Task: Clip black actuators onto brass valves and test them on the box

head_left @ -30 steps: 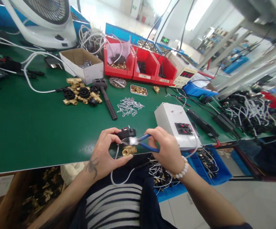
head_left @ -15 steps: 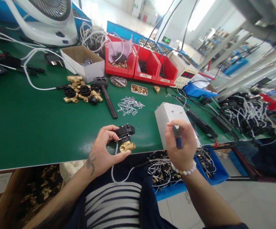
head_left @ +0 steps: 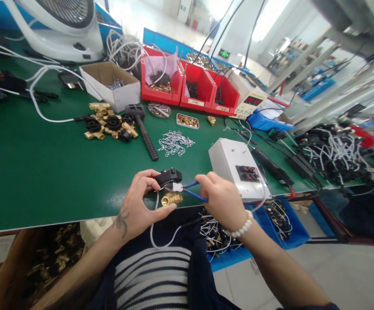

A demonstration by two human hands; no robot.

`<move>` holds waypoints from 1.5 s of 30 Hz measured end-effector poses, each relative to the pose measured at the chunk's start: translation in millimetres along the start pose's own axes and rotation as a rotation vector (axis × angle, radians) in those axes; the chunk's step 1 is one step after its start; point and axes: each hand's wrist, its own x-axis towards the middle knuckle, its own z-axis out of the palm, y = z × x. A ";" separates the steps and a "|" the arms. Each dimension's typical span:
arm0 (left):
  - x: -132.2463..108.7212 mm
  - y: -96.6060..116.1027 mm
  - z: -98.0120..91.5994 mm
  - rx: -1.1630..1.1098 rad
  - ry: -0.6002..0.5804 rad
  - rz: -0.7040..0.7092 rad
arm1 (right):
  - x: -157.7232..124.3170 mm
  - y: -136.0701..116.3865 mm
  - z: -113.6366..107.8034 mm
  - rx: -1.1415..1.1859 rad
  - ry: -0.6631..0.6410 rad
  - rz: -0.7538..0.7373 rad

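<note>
My left hand (head_left: 141, 204) grips a valve assembly near the front edge of the green table. The assembly has a black plastic body (head_left: 169, 175) on top, a brass fitting (head_left: 171, 199) below and a white cable hanging down. My right hand (head_left: 224, 200) is closed on the blue handles of pliers (head_left: 191, 190). The pliers' jaws reach the join between black body and brass fitting, beside a thin metal pin at my left fingertips. Whether the jaws are closed on the pin cannot be made out. Silver clips (head_left: 174, 143) lie in a loose pile behind the assembly.
A grey control box (head_left: 225, 161) stands right of the assembly. Farther back are a hammer (head_left: 146, 135), brass fittings (head_left: 101, 125), a white carton (head_left: 125, 94), red bins (head_left: 196, 102) and a fan. Blue crates with cabled parts sit below the table edge.
My right hand has moved left from in front of the grey box, and turned, bringing the pliers to the valve assembly. My left hand keeps its hold with almost no movement.
</note>
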 end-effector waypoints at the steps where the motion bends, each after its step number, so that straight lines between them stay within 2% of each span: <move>1: -0.2 -0.3 0.1 0.007 0.004 0.004 | -0.1 0.1 1.6 -0.041 -0.075 -0.020; 2: -0.4 -0.5 0.3 0.012 0.005 0.008 | 0.3 0.2 2.2 -0.055 -0.105 -0.021; 3: -0.6 -0.7 0.5 0.015 0.003 0.010 | 0.9 0.2 1.6 -0.036 -0.083 -0.002; 7: -0.7 -0.8 0.7 0.003 -0.006 0.002 | 2.0 -0.2 -2.9 0.108 0.171 0.098; 9: -0.4 -0.4 0.5 0.003 -0.002 0.006 | 0.7 -0.4 -0.5 0.035 0.114 0.049; 12: 0.0 0.4 0.0 0.018 0.001 0.019 | -0.6 -0.5 4.8 -0.088 -0.091 -0.030; 14: -0.1 0.3 -0.3 0.016 0.001 0.022 | -0.3 -1.1 4.6 -0.031 -0.053 0.005; 17: -0.9 -1.0 -0.5 0.008 -0.005 0.020 | -0.1 -3.2 1.5 0.095 0.127 0.083; 18: -1.1 -1.5 -0.3 0.007 -0.006 0.021 | -0.5 -4.0 1.3 0.082 0.125 0.078; 22: -1.1 -2.7 1.2 0.072 -0.019 0.079 | -3.7 -7.5 5.3 -0.085 -0.147 -0.007; 23: -1.0 -2.7 1.5 0.094 -0.025 0.098 | -4.5 -8.4 6.1 -0.063 -0.168 0.010; 27: -0.9 -2.8 1.2 0.101 -0.022 0.109 | -6.3 -10.9 6.1 0.126 -0.029 0.188; 28: -1.0 -3.0 1.0 0.095 -0.018 0.108 | -6.3 -11.1 6.6 0.120 -0.047 0.196; 32: -2.6 -4.8 2.3 0.070 -0.001 0.119 | -5.7 -10.0 14.1 0.108 -0.254 0.200; 34: -4.3 -5.6 3.8 0.037 0.027 0.108 | -6.3 -7.7 19.9 0.152 -0.243 0.319; 36: -6.0 -5.2 4.7 0.036 0.077 0.113 | -7.9 -3.6 25.9 0.095 -0.232 0.430; 38: -6.7 -2.4 3.8 0.092 0.124 0.148 | -10.2 1.6 31.7 -0.008 -0.254 0.443; 40: -5.3 3.5 1.1 0.165 0.136 0.192 | -11.7 5.3 35.6 -0.034 -0.253 0.390; 42: -1.5 12.0 -2.2 0.220 0.127 0.250 | -11.3 4.1 35.7 0.082 -0.178 0.362; 43: 1.1 16.7 -3.7 0.241 0.120 0.287 | -10.4 0.9 34.2 0.214 -0.133 0.370; 45: 6.9 26.4 -5.6 0.283 0.104 0.373 | -7.5 -10.0 29.1 0.620 -0.110 0.410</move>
